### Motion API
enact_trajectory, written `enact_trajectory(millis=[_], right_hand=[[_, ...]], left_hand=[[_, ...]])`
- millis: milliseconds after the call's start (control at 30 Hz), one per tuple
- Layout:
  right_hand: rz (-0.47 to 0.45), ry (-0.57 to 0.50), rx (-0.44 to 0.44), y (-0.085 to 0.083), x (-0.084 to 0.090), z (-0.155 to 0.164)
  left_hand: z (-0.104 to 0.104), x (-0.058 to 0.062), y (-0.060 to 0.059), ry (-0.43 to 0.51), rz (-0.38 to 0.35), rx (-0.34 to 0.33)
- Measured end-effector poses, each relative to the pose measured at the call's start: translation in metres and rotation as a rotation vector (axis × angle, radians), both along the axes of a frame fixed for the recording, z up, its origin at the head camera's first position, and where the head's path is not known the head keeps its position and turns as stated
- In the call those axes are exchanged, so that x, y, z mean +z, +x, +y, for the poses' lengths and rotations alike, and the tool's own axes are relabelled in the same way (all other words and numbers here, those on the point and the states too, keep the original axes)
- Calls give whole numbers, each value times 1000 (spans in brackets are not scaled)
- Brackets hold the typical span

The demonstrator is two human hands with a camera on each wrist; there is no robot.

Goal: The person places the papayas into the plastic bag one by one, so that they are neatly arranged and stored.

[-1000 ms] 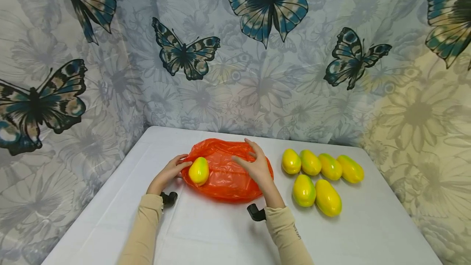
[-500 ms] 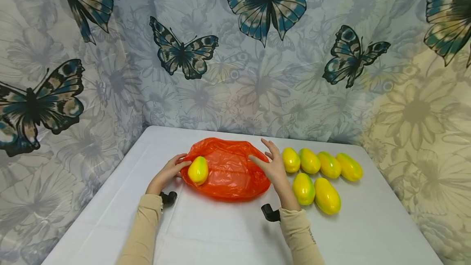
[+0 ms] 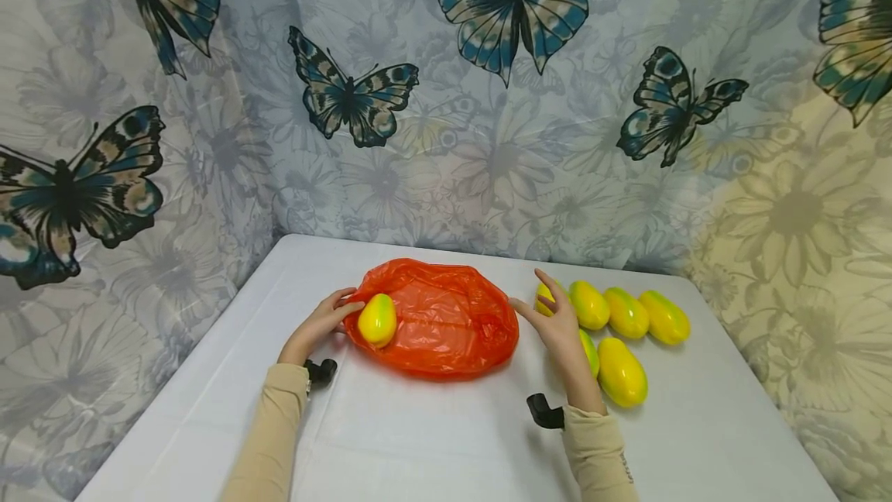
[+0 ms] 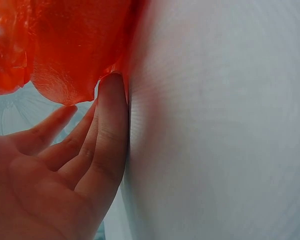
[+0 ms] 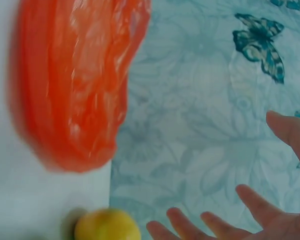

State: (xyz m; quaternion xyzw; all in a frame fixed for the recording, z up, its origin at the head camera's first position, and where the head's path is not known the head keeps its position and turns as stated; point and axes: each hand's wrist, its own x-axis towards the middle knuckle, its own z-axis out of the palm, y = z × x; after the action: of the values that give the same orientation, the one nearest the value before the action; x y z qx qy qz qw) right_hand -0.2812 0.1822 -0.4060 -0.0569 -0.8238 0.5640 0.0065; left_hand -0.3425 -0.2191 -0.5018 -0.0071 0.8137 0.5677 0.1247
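- The white rectangular table [image 3: 432,440] carries everything here, with the butterfly-print fabric backdrop [image 3: 446,99] hung behind and round the sides. One of each.
- One crumpled orange plastic bag [image 3: 446,320] lies mid-table, a bit to the far side. Its mouth looks slack, so my take is that it wants holding wide before any fruit goes in, otherwise the film just folds over.
- The left hand [image 3: 322,324] sits at the bag's left edge, fingers loosely bent and touching the plastic. The left wrist view shows a fingertip against the orange film; I can't see an actual pinch on it. A firmer hold on that rim would probably help.
- The right hand [image 3: 557,324] is spread and relaxed, holding nothing, reaching over the fruit cluster just right of the bag. I'd say grab the nearest fruit with the whole hand since they look smooth and rounded, and one nudge could roll the neighbours.
- Yellow-green oval mango-like fruits: I count seven. One fruit by the bag's left rim [image 3: 377,320] sits right beside the left fingers, and six are in the cluster on the right [image 3: 627,316], four in the far row and two nearer, a couple partly hidden by the right hand.
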Motion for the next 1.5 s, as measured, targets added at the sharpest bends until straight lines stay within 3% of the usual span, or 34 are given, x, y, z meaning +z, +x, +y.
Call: enact_trajectory(millis=[633,1300,1500], right_hand=[[-30,-2,-84,18,-3,49],[-105,86,-223,34,-19,101],[-109,64,-249,40,-24,113]], left_hand=[[0,-1,-1,-9,-2,8],[1,1,0,-10,-6,12],[2,2,0,-16,-10,12]])
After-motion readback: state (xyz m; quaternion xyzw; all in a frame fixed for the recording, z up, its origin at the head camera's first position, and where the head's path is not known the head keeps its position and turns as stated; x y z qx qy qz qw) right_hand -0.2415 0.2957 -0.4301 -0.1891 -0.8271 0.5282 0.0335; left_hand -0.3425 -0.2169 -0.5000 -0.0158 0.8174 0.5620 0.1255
